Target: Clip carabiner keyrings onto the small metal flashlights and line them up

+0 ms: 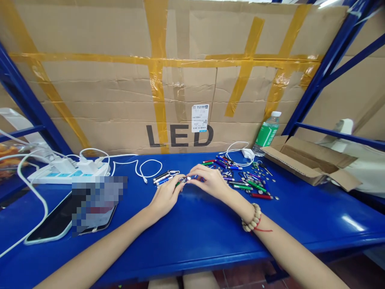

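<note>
My left hand (166, 196) is closed around a small green metal flashlight tube (177, 184), mostly hidden by the fingers. My right hand (210, 181) meets it from the right, thumb and forefinger pinching a tiny round silver piece (188, 178) at the tube's end; it looks like a button cell. Just behind my left hand lie a few silver and blue flashlights (165, 177), side by side. Right of my right hand spreads a loose pile of small blue, green, red and purple flashlights (254, 185), with silver button cells (268, 179) scattered among them.
On the blue table (186, 241), a power strip (67, 173) with white cables and two phones (54, 218) lie at left; one screen is blurred. An open cardboard box (309, 160) and a green-labelled bottle (267, 134) stand at right. A large carton (120, 100) walls the back.
</note>
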